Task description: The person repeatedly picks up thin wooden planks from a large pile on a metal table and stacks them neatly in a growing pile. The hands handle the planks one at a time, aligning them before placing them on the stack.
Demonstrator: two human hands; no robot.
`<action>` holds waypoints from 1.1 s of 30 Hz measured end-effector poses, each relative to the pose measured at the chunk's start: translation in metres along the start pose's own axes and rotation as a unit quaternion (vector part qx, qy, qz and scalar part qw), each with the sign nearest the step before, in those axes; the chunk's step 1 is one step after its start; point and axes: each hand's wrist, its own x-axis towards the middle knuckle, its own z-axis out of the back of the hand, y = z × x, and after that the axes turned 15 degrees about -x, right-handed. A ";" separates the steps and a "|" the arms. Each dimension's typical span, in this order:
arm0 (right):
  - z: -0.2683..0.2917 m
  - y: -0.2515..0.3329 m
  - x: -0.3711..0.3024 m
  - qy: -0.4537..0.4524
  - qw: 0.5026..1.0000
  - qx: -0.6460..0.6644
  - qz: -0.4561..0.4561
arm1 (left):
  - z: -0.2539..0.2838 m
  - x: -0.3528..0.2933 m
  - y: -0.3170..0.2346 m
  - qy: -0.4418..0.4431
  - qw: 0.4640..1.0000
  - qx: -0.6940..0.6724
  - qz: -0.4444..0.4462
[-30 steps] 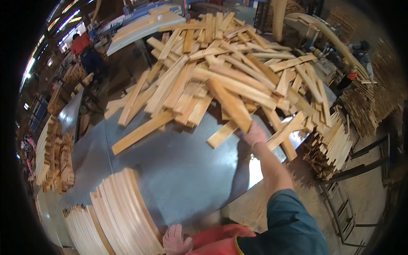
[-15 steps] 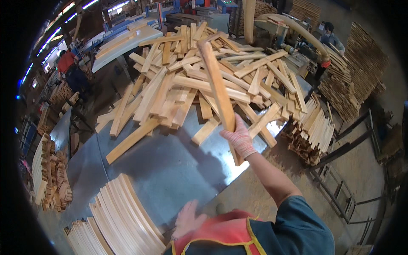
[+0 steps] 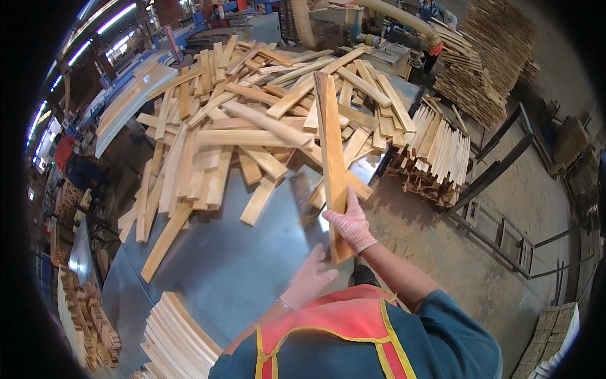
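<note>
Over table, plank now upright; left hand raised.

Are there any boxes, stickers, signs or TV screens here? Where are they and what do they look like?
None that I can make out: no box, label, sign or screen shows clearly.
What is there is bare wood: a long slat in the right hand, with the left hand just below it.
Loose slats are heaped on a grey metal table.

Pale yellow wooden slat, grey metal table, orange vest.
</note>
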 end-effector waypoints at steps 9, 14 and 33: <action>0.043 -0.081 0.128 0.233 0.962 0.136 -0.031 | -0.050 0.149 0.017 0.027 0.916 -0.365 0.164; 0.086 -0.145 0.200 0.237 0.954 0.162 -0.083 | -0.063 0.161 0.039 0.003 0.890 -0.432 0.148; 0.020 -0.138 0.321 0.202 0.912 0.276 -0.227 | 0.169 0.243 -0.225 -0.257 0.905 -0.207 -0.269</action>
